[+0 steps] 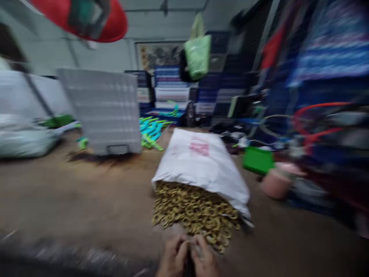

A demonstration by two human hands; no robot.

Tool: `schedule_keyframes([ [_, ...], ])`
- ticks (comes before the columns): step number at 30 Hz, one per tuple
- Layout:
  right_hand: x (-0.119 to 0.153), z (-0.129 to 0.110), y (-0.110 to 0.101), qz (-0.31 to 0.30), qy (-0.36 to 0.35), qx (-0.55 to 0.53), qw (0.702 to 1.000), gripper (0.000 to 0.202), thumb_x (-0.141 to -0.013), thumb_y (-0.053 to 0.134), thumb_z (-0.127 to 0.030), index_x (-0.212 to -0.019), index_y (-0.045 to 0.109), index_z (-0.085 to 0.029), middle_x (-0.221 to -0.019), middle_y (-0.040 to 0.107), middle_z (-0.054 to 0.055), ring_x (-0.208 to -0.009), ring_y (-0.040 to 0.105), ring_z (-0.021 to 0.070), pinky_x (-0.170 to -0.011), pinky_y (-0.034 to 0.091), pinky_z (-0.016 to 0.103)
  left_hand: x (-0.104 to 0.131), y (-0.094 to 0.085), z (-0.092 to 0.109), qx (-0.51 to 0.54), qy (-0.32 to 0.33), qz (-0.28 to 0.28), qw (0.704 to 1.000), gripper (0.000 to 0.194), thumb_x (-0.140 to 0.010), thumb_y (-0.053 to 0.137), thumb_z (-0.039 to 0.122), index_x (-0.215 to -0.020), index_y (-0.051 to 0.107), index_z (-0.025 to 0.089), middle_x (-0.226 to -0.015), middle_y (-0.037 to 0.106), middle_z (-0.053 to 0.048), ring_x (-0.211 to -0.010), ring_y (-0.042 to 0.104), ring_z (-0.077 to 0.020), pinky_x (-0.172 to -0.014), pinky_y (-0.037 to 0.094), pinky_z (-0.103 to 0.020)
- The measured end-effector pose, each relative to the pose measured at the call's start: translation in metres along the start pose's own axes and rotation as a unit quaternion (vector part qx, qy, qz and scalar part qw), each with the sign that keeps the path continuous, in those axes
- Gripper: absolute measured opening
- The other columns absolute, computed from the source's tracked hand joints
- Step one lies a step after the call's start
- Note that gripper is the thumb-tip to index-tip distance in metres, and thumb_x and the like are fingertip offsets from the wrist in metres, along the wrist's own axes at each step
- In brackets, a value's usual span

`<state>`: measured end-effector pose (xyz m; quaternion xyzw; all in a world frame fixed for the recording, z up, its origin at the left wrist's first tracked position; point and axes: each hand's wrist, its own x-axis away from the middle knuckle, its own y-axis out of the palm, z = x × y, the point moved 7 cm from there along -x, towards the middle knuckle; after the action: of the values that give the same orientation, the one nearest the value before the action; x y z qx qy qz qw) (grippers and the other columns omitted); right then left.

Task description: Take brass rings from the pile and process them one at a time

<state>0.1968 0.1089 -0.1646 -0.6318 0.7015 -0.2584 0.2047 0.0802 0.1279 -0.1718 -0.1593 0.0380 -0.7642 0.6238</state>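
A white sack point(198, 161) with red print lies on the brown table point(86, 200), its open mouth toward me. Many small brass-coloured rings point(196, 209) spill out of it in a heap. At the near edge of that heap, my left hand point(173, 256) and my right hand point(204, 256) are close together with fingers bent inward. Both seem to pinch something small between them, which blur and the fingers hide.
Behind the table's left half stands a grey panel point(103, 111), beside turquoise and green plastic pieces point(151, 130). To the right are a green box point(258, 160) and a pink container point(276, 182). A red object point(115, 23) hangs at upper left.
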Motion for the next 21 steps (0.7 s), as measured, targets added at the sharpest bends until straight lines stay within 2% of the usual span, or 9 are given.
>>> schedule_keyframes([
  [1,-0.002,0.006,0.008,-0.023,0.036,-0.057,0.997,0.039,-0.082,0.033,-0.054,-0.083,0.060,-0.025,-0.076,0.068,0.004,-0.071,0.063,0.0187,-0.064,0.048,0.026,0.006,-0.005,-0.001,0.035,0.004,0.001,0.999,0.040,-0.080,0.043,0.053,-0.069,0.059,0.018,-0.057,0.055,-0.002,-0.054,0.050,-0.0130,-0.054,0.042,-0.025],
  [3,-0.005,0.017,0.020,-0.060,0.114,-0.104,0.986,0.047,-0.076,0.035,-0.061,-0.089,0.060,-0.023,-0.073,0.068,0.005,-0.071,0.062,0.0203,-0.063,0.048,0.027,0.013,-0.011,-0.001,0.076,0.007,0.007,0.997,0.034,-0.083,0.042,0.045,-0.073,0.057,0.016,-0.057,0.056,-0.002,-0.053,0.049,-0.0107,-0.054,0.040,-0.022],
  [6,-0.005,0.022,0.026,-0.097,0.159,-0.121,0.975,0.051,-0.070,0.041,-0.063,-0.087,0.062,-0.021,-0.064,0.065,0.005,-0.063,0.060,0.0212,-0.061,0.047,0.029,0.020,-0.010,0.004,0.128,0.003,0.014,0.992,0.032,-0.083,0.043,0.044,-0.074,0.052,0.015,-0.057,0.056,-0.001,-0.048,0.044,-0.0085,-0.048,0.036,-0.020],
  [9,-0.008,0.023,0.025,-0.089,0.158,-0.162,0.970,0.045,-0.067,0.045,-0.062,-0.076,0.062,-0.021,-0.057,0.062,0.003,-0.058,0.057,0.0202,-0.054,0.044,0.028,0.021,-0.004,0.005,0.145,-0.015,0.010,0.989,0.040,-0.078,0.046,0.055,-0.074,0.049,0.015,-0.058,0.054,-0.002,-0.043,0.040,-0.0078,-0.042,0.032,-0.020],
  [13,-0.012,0.016,0.023,-0.086,0.125,-0.191,0.970,0.042,-0.069,0.045,-0.059,-0.056,0.053,-0.020,-0.051,0.055,0.001,-0.053,0.050,0.0159,-0.049,0.039,0.026,0.018,-0.001,0.003,0.176,-0.067,-0.017,0.982,0.050,-0.069,0.051,0.065,-0.074,0.047,0.015,-0.057,0.051,-0.001,-0.041,0.040,-0.0069,-0.039,0.032,-0.019],
  [18,-0.009,-0.006,0.010,-0.087,0.082,-0.208,0.971,0.033,-0.073,0.048,-0.048,-0.058,0.050,-0.018,-0.052,0.050,-0.002,-0.053,0.045,0.0115,-0.053,0.038,0.023,0.026,-0.001,0.011,0.159,-0.100,-0.074,0.979,0.041,-0.076,0.051,0.055,-0.075,0.048,0.014,-0.057,0.050,0.003,-0.043,0.044,-0.0060,-0.042,0.037,-0.018],
  [21,-0.008,-0.011,0.006,-0.093,0.074,-0.220,0.968,0.029,-0.076,0.046,-0.042,-0.062,0.050,-0.017,-0.051,0.047,-0.004,-0.052,0.041,0.0096,-0.053,0.035,0.022,0.029,0.002,0.008,0.204,-0.127,-0.098,0.966,0.038,-0.075,0.056,0.052,-0.078,0.048,0.014,-0.060,0.052,0.003,-0.044,0.045,-0.0056,-0.043,0.039,-0.017],
])
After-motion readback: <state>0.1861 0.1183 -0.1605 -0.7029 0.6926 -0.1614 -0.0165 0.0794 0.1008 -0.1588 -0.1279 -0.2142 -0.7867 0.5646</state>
